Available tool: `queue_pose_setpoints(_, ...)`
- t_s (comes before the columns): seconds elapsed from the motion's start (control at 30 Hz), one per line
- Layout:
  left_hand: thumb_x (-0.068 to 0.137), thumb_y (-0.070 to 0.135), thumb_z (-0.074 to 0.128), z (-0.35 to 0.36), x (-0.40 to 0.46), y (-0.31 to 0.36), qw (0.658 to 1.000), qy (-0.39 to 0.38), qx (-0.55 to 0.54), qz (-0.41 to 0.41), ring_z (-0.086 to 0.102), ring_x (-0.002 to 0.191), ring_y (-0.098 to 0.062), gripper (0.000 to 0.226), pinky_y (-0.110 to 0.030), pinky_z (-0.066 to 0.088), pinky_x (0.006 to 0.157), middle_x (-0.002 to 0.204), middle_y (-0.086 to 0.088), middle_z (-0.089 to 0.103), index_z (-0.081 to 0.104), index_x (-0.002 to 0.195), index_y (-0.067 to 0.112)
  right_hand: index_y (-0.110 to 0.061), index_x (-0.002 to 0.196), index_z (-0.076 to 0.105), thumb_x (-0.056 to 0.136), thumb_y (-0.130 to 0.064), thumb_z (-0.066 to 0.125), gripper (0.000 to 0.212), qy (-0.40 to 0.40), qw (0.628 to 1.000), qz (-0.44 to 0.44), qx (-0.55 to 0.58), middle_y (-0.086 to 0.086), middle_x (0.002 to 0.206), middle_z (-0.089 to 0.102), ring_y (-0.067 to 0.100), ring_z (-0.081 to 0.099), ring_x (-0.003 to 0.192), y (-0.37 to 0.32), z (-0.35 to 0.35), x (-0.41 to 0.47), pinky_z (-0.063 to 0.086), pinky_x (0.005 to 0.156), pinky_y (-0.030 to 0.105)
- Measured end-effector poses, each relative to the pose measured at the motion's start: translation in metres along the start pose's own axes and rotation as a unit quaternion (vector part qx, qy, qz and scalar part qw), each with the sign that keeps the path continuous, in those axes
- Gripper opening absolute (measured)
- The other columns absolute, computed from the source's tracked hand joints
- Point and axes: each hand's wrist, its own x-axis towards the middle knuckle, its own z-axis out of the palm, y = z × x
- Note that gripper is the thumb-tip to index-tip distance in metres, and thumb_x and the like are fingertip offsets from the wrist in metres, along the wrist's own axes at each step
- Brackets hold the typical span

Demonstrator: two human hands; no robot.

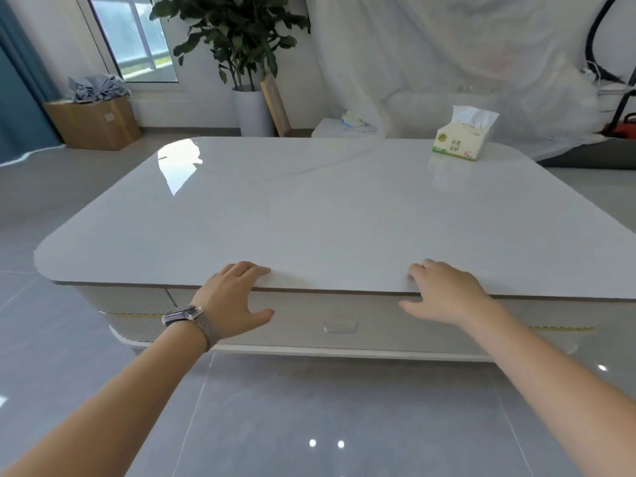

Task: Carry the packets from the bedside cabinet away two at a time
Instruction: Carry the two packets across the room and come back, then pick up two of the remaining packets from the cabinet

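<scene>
Tissue pack (pixel 461 141) on table (pixel 309 215) — far right, plant (pixel 237 32) behind

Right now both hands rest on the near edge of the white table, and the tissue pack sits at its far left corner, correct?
Not quite. The head view shows the tissue pack at the far right corner. The left hand and right hand do rest on the white table's near edge.

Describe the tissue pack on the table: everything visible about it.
The tissue pack is a soft, rectangular plastic-wrapped pack, pale yellow with green print and a green band along its base. A white tissue sticks up, crumpled, from the opening on top. It lies flat at the far right corner of the glossy white table, which mirrors it faintly. Only the tabletop touches it; both hands are at the near edge.
</scene>
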Motion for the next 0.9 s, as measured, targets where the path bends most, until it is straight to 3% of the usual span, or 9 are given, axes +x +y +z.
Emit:
queue_pose_setpoints(0.1,0.076,0.064,0.056,-0.047,0.002,-0.002,0.993,-0.100,0.057,-0.018,0.038,0.136,-0.015,0.082,-0.031,0.035,0.108,0.146,0.008,0.042,0.034,0.147,0.028,-0.032,0.138,0.041,0.088,-0.050,0.054,0.055,-0.118,0.993,-0.004,0.023,-0.006,0.137,0.049,0.018,0.047,0.126,-0.005,-0.054,0.008,0.044,0.090,0.034)
queue_pose_setpoints(0.23,0.084,0.055,0.060,-0.121,0.002,-0.008,0.981,-0.167,0.082,-0.058,0.035,0.138,-0.017,0.081,-0.035,0.036,0.108,0.151,0.004,0.036,0.026,0.151,0.025,-0.033,0.143,0.036,0.086,-0.062,0.052,0.066,-0.154,0.988,-0.017,0.000,-0.005,0.141,0.047,0.020,0.044,0.129,-0.027,-0.129,0.017,0.042,0.090,0.035)
queue_pose_setpoints(0.33,0.084,0.054,0.060,-0.178,-0.014,-0.017,0.972,-0.200,0.073,-0.103,0.034,0.139,-0.019,0.085,-0.037,0.040,0.106,0.152,0.002,0.034,0.021,0.153,0.022,-0.034,0.141,0.040,0.085,-0.075,0.040,0.070,-0.186,0.982,-0.038,-0.004,-0.005,0.142,0.047,0.021,0.045,0.130,-0.059,-0.192,0.019,0.041,0.091,0.035)
queue_pose_setpoints(0.47,0.083,0.053,0.064,-0.264,-0.042,-0.033,0.966,-0.204,0.028,-0.158,0.029,0.141,-0.022,0.089,-0.042,0.039,0.108,0.154,0.001,0.029,0.018,0.154,0.025,-0.035,0.138,0.045,0.086,-0.077,0.035,0.067,-0.207,0.973,-0.102,-0.027,-0.005,0.139,0.050,0.020,0.049,0.126,-0.122,-0.278,0.026,0.041,0.089,0.033)
queue_pose_setpoints(0.67,0.085,0.055,0.062,-0.449,-0.117,-0.101,0.941,-0.184,-0.015,-0.284,0.036,0.137,-0.025,0.086,-0.042,0.040,0.105,0.154,0.000,0.029,0.016,0.154,0.028,-0.034,0.141,0.040,0.085,-0.054,0.054,0.060,-0.211,0.951,-0.223,-0.046,-0.005,0.138,0.049,0.018,0.050,0.124,-0.268,-0.453,0.025,0.044,0.092,0.032)
queue_pose_setpoints(0.8,0.085,0.057,0.061,-0.557,-0.192,-0.153,0.905,-0.169,-0.062,-0.386,0.044,0.132,-0.026,0.086,-0.043,0.043,0.104,0.153,-0.002,0.030,0.016,0.153,0.030,-0.034,0.142,0.038,0.086,-0.051,0.052,0.060,-0.189,0.930,-0.312,-0.044,-0.003,0.132,0.053,0.020,0.052,0.120,-0.383,-0.529,-0.009,0.044,0.088,0.033)
queue_pose_setpoints(0.9,0.086,0.056,0.061,-0.611,-0.258,-0.177,0.878,-0.137,-0.101,-0.447,0.043,0.133,-0.027,0.084,-0.041,0.042,0.105,0.153,-0.004,0.031,0.017,0.153,0.030,-0.037,0.144,0.036,0.087,-0.057,0.050,0.062,-0.188,0.903,-0.378,-0.080,-0.004,0.141,0.048,0.021,0.047,0.129,-0.467,-0.565,-0.051,0.043,0.098,0.036)
